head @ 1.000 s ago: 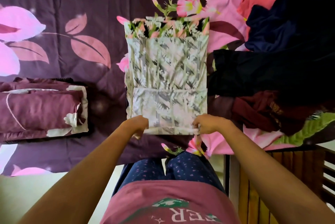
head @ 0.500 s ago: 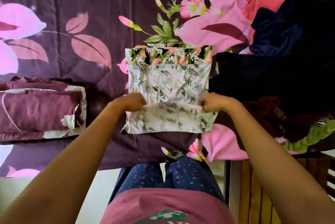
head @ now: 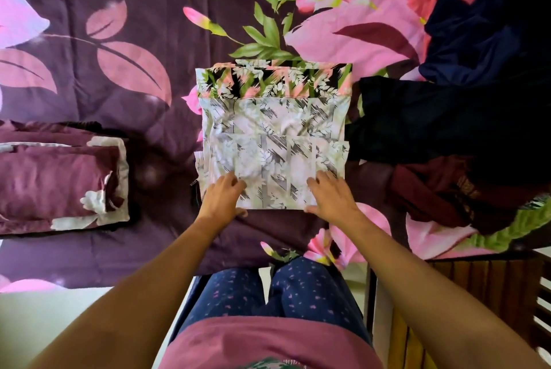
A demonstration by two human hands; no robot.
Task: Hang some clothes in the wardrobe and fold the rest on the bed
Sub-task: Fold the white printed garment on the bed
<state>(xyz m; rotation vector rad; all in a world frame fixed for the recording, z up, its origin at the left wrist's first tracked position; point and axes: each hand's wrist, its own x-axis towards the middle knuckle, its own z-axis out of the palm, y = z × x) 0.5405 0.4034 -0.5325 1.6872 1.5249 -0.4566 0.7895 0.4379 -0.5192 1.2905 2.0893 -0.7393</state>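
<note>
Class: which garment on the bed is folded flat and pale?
The white leaf-print garment with a black floral band; the heaped clothes to its right are crumpled, mostly dark.

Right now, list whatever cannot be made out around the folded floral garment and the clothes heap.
Head view only.
Folded floral garment: its own top layer hides the layers beneath; garment type unclear.
Left hand and right hand lie flat on its near edge, covering the fabric under them.
Dark clothes heap: cut by the top and right edges, too dark to count pieces.
Maroon bedding: cut by the left edge.
Wardrobe: not in view.
</note>
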